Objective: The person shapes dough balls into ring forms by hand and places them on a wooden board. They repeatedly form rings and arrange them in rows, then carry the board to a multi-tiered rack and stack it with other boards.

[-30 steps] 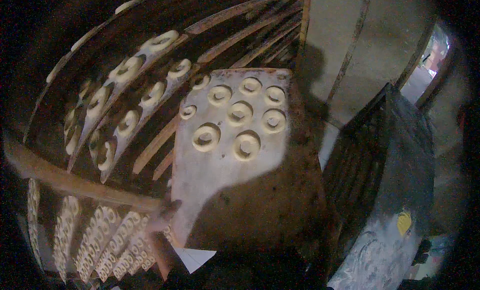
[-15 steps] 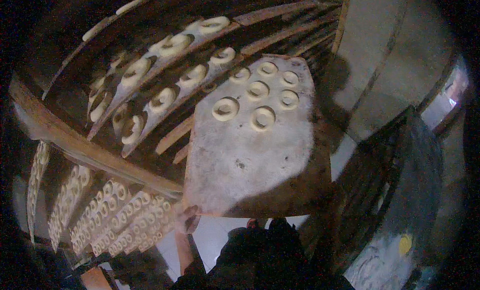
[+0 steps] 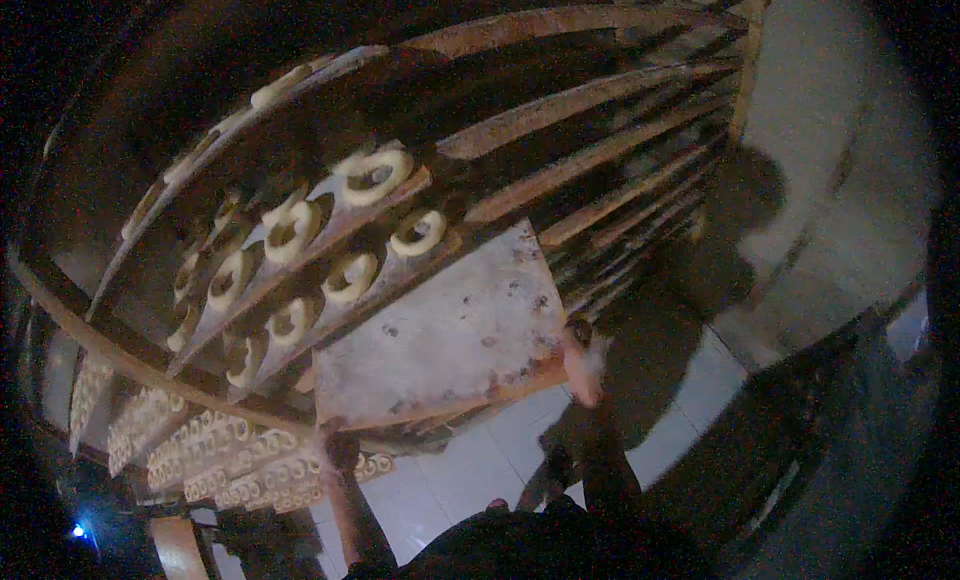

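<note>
A flour-dusted wooden board (image 3: 450,335) lies across the middle of the head view, its far end hidden under a rack shelf. The part in sight carries flour and dark spots. At its near left corner my left hand (image 3: 333,450) is closed on the edge; the fingers are partly dim. My right hand (image 3: 583,375) grips the right edge near the other corner. Just beyond and to the left, dough rings (image 3: 350,276) sit in a row on the neighbouring shelf board. More dough rings (image 3: 290,230) rest one level higher.
The wooden rack (image 3: 590,110) has several slanting shelf rails stretching to the far right. A long frame beam (image 3: 150,365) crosses the left side. Below it, further boards of dough rings (image 3: 215,450) fill another rack. White floor tiles (image 3: 460,485) show near me; a wall (image 3: 830,110) stands right.
The board has slid away and in under the shelf, so its dough rings have gone out of sight. My right hand has come into view at its edge.
</note>
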{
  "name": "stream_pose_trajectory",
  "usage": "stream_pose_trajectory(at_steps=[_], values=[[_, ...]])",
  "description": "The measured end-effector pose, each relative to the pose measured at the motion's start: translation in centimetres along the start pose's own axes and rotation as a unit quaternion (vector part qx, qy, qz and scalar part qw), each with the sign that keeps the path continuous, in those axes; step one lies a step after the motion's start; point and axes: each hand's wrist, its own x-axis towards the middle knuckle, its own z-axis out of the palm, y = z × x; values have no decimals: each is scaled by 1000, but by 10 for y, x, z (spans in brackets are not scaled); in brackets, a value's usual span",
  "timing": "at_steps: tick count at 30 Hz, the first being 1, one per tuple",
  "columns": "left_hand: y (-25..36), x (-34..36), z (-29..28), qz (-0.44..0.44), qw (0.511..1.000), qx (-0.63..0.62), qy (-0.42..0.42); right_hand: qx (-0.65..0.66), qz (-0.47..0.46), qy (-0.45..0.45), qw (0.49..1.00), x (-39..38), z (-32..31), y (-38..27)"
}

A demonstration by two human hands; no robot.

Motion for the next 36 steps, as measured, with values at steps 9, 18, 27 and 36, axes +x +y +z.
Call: stream_pose_trajectory(at_steps=[9,18,27,36], values=[[24,-99,-5,81,941,316,95,-77,-55,-25,995,-26,-19,-48],[111,-223,79,-23,973,199,112,30,-100,52,993,-145,-68,-89],[38,-105,-44,145,706,690,61,159,-176,193,952,-28,37,-24],[-91,11,189,0,871,451,-195,29,-139,151,978,-3,113,-33]])
